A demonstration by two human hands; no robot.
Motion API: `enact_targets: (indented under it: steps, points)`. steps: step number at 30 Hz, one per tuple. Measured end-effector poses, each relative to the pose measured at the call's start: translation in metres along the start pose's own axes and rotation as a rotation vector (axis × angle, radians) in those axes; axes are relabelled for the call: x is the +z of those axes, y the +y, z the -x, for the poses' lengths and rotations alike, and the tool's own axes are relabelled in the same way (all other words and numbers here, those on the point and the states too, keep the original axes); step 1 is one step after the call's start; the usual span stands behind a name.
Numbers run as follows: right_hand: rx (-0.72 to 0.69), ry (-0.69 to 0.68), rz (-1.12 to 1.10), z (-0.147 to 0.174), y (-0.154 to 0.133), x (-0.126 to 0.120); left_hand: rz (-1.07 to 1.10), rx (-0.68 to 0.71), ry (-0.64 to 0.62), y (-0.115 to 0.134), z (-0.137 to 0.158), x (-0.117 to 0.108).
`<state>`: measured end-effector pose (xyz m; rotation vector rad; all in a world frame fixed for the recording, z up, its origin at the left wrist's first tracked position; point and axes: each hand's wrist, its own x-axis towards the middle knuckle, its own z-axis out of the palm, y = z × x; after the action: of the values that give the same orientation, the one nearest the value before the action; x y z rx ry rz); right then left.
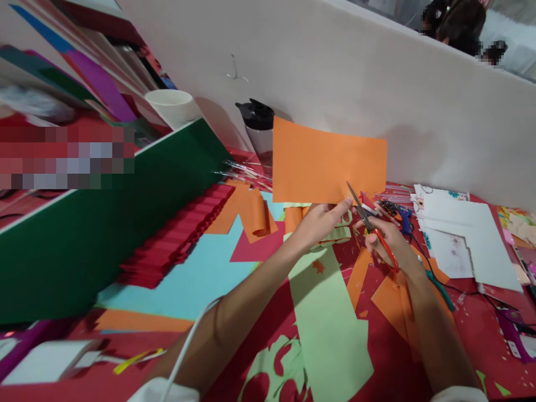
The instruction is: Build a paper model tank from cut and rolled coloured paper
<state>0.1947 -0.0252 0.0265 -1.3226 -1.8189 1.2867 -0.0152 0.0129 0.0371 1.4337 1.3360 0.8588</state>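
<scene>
My left hand (324,222) pinches the lower edge of a rectangular orange paper sheet (318,162), which stands upright above the table with a slight curve. In my right hand (389,245) is a pair of scissors (383,248) with red handles, its blades pointing up and left across the sheet's lower right part. Whether the blades touch the paper I cannot tell. Below my hands lies a long light green paper (326,318) with a small orange scrap (318,266) on it. Orange paper pieces (393,304) lie under my right forearm.
At left stand a green board (104,218) and pleated red paper (176,240) on light blue sheets (201,279). A black-lidded bottle (257,125) and white cup (173,106) are behind. White cut sheets (481,240), a glue gun (405,219) and cables lie right. A white cable (188,340) crosses my left arm.
</scene>
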Motion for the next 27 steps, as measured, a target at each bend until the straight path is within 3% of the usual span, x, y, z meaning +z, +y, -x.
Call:
enact_targets:
  steps: [8, 17, 27]
  points:
    - [-0.001, -0.014, -0.061, -0.002, 0.005, 0.002, 0.034, 0.021, 0.005, 0.003, 0.003, -0.001]
    - [-0.045, 0.026, 0.09, -0.002, -0.005, -0.002, 0.068, 0.012, -0.011, 0.004, 0.003, 0.0]
    - [-0.112, 0.016, 0.077, -0.003, -0.002, 0.001, 0.012, 0.01, 0.005, 0.007, 0.007, -0.003]
